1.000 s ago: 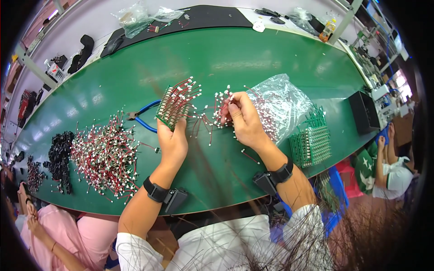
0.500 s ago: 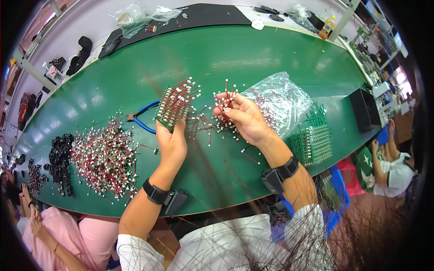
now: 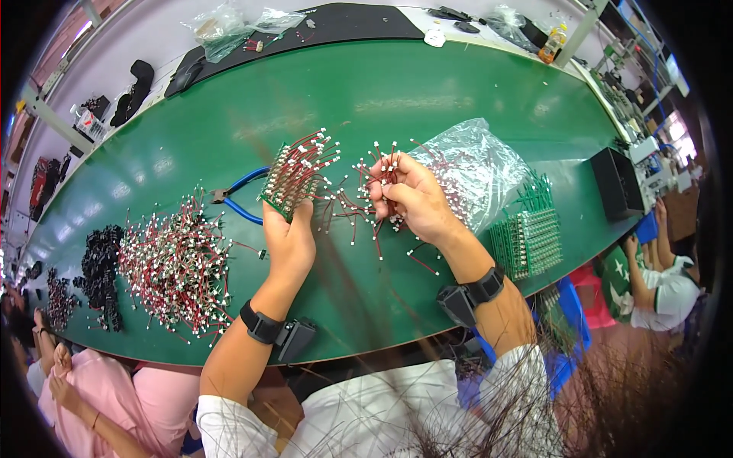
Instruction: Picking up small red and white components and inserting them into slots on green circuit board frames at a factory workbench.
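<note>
My left hand (image 3: 290, 240) is closed round the lower edge of a green circuit board panel (image 3: 284, 187), from which several red and black leads with white plugs stick up. To its right, my right hand (image 3: 418, 200) pinches red and black wire leads with white connectors (image 3: 391, 169). Under and around those fingers lie more of the same leads, partly spilling from a clear plastic bag (image 3: 489, 164). A blue-handled pair of cutting pliers (image 3: 243, 210) rests behind my left hand, its jaws pointing left.
At left lie a large heap of wired connectors (image 3: 179, 267) and a pile of black parts (image 3: 103, 267). Stacked green circuit boards (image 3: 528, 237) stand right of my right hand, with a black box (image 3: 615, 183) beyond. Co-workers sit at both sides of the green table (image 3: 336, 91).
My right hand has shifted slightly right, its fingers still among the wire leads. My left hand and the circuit board panel stay almost where they were.
</note>
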`<state>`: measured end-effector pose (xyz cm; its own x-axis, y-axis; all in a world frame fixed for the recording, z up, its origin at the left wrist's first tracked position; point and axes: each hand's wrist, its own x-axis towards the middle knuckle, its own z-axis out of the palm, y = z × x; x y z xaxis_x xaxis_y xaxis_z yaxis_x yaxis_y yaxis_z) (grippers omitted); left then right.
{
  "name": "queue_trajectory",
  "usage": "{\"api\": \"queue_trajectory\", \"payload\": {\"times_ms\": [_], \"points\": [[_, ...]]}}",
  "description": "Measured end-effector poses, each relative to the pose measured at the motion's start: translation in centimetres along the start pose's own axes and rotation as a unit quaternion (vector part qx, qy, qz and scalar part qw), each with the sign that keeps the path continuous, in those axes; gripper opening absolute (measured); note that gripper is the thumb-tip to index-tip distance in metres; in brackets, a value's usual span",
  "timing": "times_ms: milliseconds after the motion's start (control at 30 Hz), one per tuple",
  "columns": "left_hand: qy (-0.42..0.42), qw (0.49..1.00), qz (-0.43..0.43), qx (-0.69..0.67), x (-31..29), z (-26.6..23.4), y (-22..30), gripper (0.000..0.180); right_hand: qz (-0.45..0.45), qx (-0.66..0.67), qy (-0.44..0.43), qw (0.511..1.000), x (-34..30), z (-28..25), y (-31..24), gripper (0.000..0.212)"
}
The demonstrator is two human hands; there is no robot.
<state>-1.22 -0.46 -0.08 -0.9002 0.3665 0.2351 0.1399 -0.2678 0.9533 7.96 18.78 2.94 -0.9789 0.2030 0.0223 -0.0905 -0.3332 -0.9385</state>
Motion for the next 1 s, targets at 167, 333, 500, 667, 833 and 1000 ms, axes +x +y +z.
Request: {"api": "queue_trajectory", "payload": {"times_ms": [167,333,500,667,833,1000], "points": [[0.000,1.000,0.009,-0.006,-0.1,0.2,0.0,0.040,0.034,0.071,-0.023,0.997,-0.1,-0.4,-0.1,0.021],[-0.002,1.000,0.002,-0.004,-0.1,0.2,0.2,0.040,0.055,0.047,-0.020,0.997,-0.3,0.1,-0.4,0.013],[-0.004,1.000,-0.004,0.000,-0.1,0.1,0.2,0.040,0.056,0.047,-0.011,0.997,-0.2,-0.1,0.0,0.027],[-0.012,1.000,0.010,0.004,-0.1,0.4,0.3,0.039,0.024,0.010,0.010,1.000,0.0,-0.2,0.7,0.033],[-0.015,1.000,0.016,-0.001,-0.1,0.1,0.0,0.039,-0.010,0.031,0.015,0.999,0.3,-0.3,1.3,0.035],[-0.007,1.000,0.003,0.009,-0.1,0.0,-0.3,0.039,0.040,0.141,0.037,0.988,-0.1,1.1,0.6,0.027]]}}
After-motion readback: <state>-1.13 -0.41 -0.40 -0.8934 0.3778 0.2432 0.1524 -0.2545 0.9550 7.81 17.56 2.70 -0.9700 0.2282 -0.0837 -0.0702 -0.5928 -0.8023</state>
